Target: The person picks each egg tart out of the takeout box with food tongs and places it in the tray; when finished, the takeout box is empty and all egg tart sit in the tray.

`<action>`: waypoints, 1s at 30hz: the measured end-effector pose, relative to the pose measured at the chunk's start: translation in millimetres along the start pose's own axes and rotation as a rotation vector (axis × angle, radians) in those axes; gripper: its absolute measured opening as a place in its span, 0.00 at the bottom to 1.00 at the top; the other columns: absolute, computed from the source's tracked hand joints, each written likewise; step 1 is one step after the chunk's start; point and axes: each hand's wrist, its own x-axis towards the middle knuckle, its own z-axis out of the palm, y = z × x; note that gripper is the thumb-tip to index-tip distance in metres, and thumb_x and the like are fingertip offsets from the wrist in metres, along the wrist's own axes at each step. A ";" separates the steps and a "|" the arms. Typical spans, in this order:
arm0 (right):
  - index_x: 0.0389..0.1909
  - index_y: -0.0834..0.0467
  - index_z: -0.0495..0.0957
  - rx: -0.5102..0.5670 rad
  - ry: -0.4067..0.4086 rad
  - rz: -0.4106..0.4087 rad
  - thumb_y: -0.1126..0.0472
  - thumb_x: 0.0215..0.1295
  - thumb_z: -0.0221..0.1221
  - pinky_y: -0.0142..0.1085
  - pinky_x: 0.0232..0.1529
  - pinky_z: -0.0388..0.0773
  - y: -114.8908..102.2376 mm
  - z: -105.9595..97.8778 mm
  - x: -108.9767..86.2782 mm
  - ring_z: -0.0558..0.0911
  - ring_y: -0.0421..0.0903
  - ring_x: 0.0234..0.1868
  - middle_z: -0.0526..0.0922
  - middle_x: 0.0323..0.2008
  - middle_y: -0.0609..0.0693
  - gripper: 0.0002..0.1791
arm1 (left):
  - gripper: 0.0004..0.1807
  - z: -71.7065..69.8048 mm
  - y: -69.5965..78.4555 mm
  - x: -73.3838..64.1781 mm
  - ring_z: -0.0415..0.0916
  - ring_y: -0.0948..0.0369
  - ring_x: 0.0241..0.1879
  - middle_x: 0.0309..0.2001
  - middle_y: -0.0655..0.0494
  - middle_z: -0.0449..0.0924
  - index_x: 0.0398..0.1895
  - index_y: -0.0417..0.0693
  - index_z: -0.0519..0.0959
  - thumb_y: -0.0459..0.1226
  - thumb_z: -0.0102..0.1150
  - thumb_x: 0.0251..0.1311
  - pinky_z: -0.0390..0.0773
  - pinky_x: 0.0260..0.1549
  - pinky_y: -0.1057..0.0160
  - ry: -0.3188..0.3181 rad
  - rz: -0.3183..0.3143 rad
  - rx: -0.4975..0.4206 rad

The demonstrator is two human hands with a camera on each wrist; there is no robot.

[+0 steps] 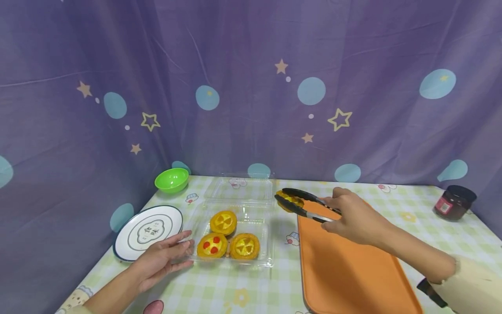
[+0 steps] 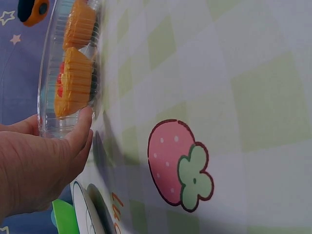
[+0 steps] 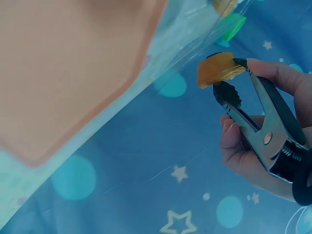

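My right hand (image 1: 353, 216) grips black-tipped metal tongs (image 1: 310, 213), whose tips clasp an egg tart (image 1: 280, 201) above the far left corner of the orange tray. In the right wrist view the tart (image 3: 215, 69) sits between the two tong tips. My left hand (image 1: 162, 257) holds the left edge of a clear plastic clamshell box (image 1: 270, 244), its lid (image 1: 243, 190) folded back. In the left wrist view the thumb and fingers pinch the box's wall. Inside lie three tarts: a red-dotted one (image 1: 212, 245) and two with yellow wedge tops (image 1: 223, 223).
An orange tray (image 1: 349, 266) lies right of the box. To the left are a white plate (image 1: 135, 244) with a dark rim and a green bowl (image 1: 171, 180). A dark lidded jar (image 1: 454, 203) stands at far right. Behind the checked tablecloth hangs a purple curtain (image 1: 251, 87).
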 end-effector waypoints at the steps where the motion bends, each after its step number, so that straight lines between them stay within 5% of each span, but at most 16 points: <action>1: 0.53 0.70 0.78 -0.003 0.001 0.003 0.62 0.51 0.69 0.29 0.19 0.60 3.7 -0.8 -1.4 0.60 0.41 0.24 0.65 0.25 0.46 0.28 | 0.39 0.2 0.2 -0.1 0.60 0.46 0.66 0.72 0.30 0.46 0.75 0.35 0.46 0.39 0.53 0.70 0.74 0.58 0.48 0.000 -0.001 0.000; 6: 0.50 0.71 0.79 -0.021 0.000 0.024 0.62 0.50 0.70 0.30 0.20 0.58 20.2 -2.6 -8.7 0.59 0.42 0.24 0.66 0.24 0.46 0.26 | 0.39 1.1 1.1 -0.6 0.60 0.46 0.66 0.72 0.30 0.46 0.75 0.35 0.46 0.38 0.53 0.69 0.74 0.58 0.47 0.009 -0.008 -0.002; 13: 0.33 0.62 0.83 -0.052 0.000 0.047 0.62 0.50 0.70 0.30 0.19 0.58 39.7 4.3 -16.5 0.60 0.42 0.23 0.63 0.22 0.48 0.11 | 0.39 1.3 0.8 -1.1 0.60 0.46 0.66 0.72 0.31 0.47 0.75 0.35 0.46 0.38 0.53 0.69 0.74 0.58 0.47 0.010 -0.009 -0.006; 25: 0.32 0.65 0.82 -0.148 0.022 0.069 0.65 0.45 0.73 0.32 0.23 0.69 67.4 29.5 -30.1 0.70 0.47 0.30 0.68 0.24 0.48 0.14 | 0.39 1.8 0.2 -1.9 0.64 0.49 0.64 0.72 0.31 0.48 0.75 0.36 0.47 0.38 0.54 0.69 0.75 0.58 0.47 0.030 -0.016 -0.008; 30: 0.38 0.69 0.81 -0.175 0.045 0.024 0.64 0.42 0.76 0.31 0.22 0.66 69.4 35.0 -34.9 0.65 0.44 0.28 0.64 0.24 0.47 0.22 | 0.39 1.9 0.8 -1.7 0.64 0.49 0.64 0.72 0.31 0.48 0.75 0.36 0.47 0.38 0.55 0.68 0.75 0.58 0.47 0.032 -0.015 -0.006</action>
